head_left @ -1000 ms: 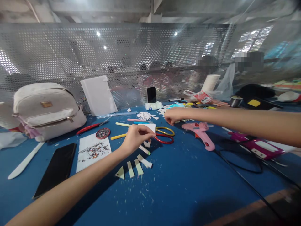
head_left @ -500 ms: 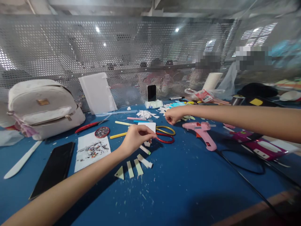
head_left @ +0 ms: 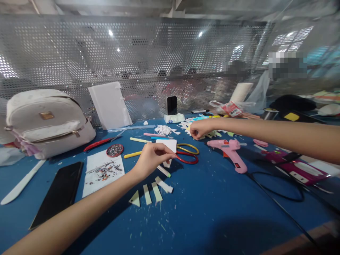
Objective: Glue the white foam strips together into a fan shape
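Note:
My left hand [head_left: 151, 158] pinches a small white foam piece [head_left: 168, 145] just above the blue table. Red and yellow scissors [head_left: 188, 153] lie right beside it. Several cut foam strips [head_left: 152, 190] sit on the table below that hand. My right hand [head_left: 198, 129] reaches farther back, its fingers curled and pinched over a scatter of small coloured foam scraps [head_left: 214, 133]; what it grips is too small to name. A pink glue gun [head_left: 231, 152] lies just right of that hand.
A beige backpack [head_left: 45, 122] stands at the left, a black phone [head_left: 58, 192] and a white sheet with glitter bits [head_left: 102, 172] in front of it. A black cable [head_left: 278, 187] runs from the glue gun. A perforated metal screen [head_left: 132, 63] closes the back; people sit behind it.
My right hand has shifted slightly right and back over the coloured scraps. My left hand stays pinched on the white foam piece. The view has drifted a little.

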`<state>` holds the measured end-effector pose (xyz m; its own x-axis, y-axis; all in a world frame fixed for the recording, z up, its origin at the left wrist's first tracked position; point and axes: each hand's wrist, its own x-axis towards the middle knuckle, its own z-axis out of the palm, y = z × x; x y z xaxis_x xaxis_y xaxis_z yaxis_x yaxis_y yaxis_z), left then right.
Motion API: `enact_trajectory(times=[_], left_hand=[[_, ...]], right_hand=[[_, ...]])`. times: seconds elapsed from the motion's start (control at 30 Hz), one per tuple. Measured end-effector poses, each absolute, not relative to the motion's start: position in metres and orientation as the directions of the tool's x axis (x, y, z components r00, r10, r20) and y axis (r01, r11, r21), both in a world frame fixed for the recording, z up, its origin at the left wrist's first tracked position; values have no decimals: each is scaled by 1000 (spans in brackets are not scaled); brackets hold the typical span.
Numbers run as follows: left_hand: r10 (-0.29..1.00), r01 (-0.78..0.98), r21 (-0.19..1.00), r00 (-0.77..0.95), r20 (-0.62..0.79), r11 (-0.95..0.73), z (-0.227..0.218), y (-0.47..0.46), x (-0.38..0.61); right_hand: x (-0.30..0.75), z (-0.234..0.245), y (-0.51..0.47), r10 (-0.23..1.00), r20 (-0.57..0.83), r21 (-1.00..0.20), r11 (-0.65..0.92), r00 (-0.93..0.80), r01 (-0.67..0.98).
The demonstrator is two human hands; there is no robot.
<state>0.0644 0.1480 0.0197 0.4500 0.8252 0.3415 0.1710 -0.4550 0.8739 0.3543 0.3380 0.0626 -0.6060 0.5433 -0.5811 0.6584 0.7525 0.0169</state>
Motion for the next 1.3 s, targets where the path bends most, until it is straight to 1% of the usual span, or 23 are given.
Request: enact_trajectory(times=[0.27, 0.57, 0.8, 1.1, 1.3], left_hand=[[832, 151, 892, 454, 319, -425, 21, 146, 67], [833, 137, 901, 457, 312, -412, 22, 148, 68], [833, 129, 903, 456, 313, -410, 22, 147, 67], [836, 136, 899, 446, 320, -417, 20, 145, 62], [832, 151, 889, 447, 328, -432, 22, 143, 58]], right_hand=[[355, 58, 338, 566, -581, 55, 745, -585, 665], [359, 51, 343, 560, -591, 28, 734, -580, 679], [355, 55, 339, 535, -610, -15, 730, -585, 683], [354, 56, 333, 535, -615, 11, 740, -579, 672], [353, 62, 329, 537, -600, 5, 744, -594, 668]])
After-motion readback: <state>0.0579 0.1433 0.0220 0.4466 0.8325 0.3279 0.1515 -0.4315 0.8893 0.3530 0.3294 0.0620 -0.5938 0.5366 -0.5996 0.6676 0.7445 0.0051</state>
